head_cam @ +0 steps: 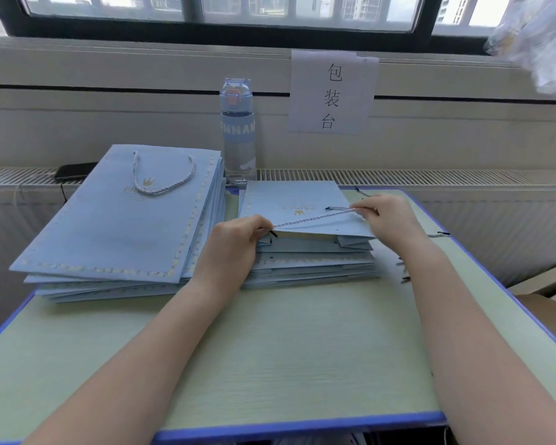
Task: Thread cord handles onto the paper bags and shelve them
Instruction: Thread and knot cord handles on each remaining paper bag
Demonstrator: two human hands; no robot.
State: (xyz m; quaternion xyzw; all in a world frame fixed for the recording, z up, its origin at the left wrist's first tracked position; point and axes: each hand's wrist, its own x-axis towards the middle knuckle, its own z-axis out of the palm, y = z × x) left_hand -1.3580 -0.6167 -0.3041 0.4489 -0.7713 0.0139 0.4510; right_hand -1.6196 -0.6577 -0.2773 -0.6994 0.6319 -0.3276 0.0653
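Note:
A pale blue paper bag (297,200) lies flat on top of the right stack of bags (312,268), its open mouth toward me. A white twisted cord (315,217) stretches taut across the bag's mouth. My left hand (235,242) pinches the cord's left end at the bag's near left corner. My right hand (382,216) pinches the cord's right end above the bag's right side. On the left, a stack of bags (116,229) lies flat, and the top one carries a looped cord handle (162,173).
The pale green table (270,348) has a blue edge. A water bottle (238,130) stands behind the stacks by the wall. A paper sign (333,91) hangs on the wall. A phone (76,170) lies on the radiator ledge. Loose cords (438,234) lie near the table's right edge.

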